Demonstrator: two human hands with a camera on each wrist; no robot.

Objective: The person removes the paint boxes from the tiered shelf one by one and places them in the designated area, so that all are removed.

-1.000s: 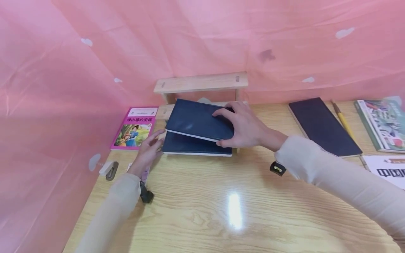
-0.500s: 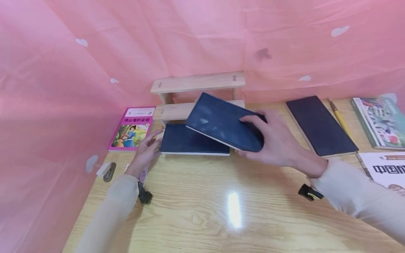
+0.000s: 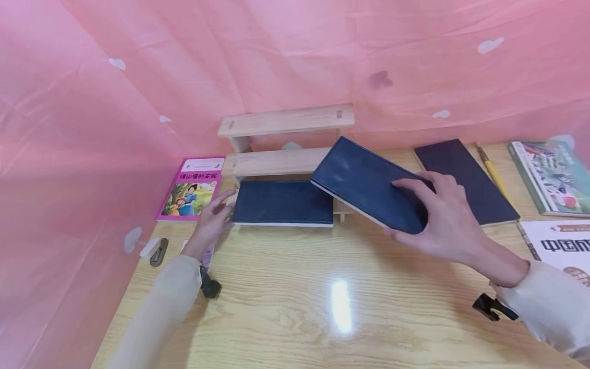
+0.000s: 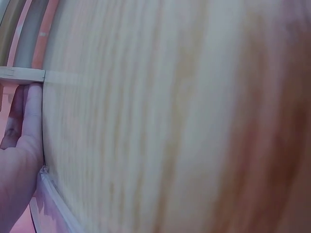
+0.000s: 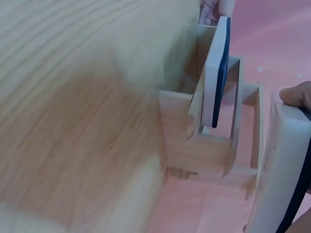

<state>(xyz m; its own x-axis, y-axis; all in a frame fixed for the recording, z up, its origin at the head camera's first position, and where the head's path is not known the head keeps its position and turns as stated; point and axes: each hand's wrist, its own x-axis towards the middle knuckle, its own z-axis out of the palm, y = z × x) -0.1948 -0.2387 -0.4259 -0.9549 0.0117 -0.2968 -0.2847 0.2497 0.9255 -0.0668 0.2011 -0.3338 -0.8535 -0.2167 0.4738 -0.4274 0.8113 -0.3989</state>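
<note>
One dark-blue, flat rectangular notebook with pale page edges [image 3: 364, 179] gripped at its right-hand end by the right hand [image 3: 442, 220], thumb at the near page edge, one finger laid over the cover. Held tilted in the air, right of centre in the head view. At left of centre, the left hand [image 3: 209, 225] with fingers extended, tips at the left end of a pale, stepped wooden rack [image 3: 281, 163]; cannot tell how firmly pressed.

Just now, shifted right, away from over the rack. As a result, nearly full view of a matching dark-blue notebook with a white lower edge [image 3: 283, 202], lying at the front of the rack, mid-frame. By judgement, one notebook now lifted free of the other, with the rack probably being steadied meanwhile.

Further out, beyond the right hand: a darker navy-covered notebook [image 3: 475, 184], a yellow-handled brush [image 3: 494, 171] and a green illustrated book [image 3: 553, 177]. Lower, at the right edge, a white book with bold black characters [image 3: 562, 246]. Left of the rack, a magenta-bordered storybook [image 3: 193, 189]. Beneath everything, a pale wood-grain table [image 3: 286, 302]; behind, creased pink cloth [image 3: 276, 61].
</note>
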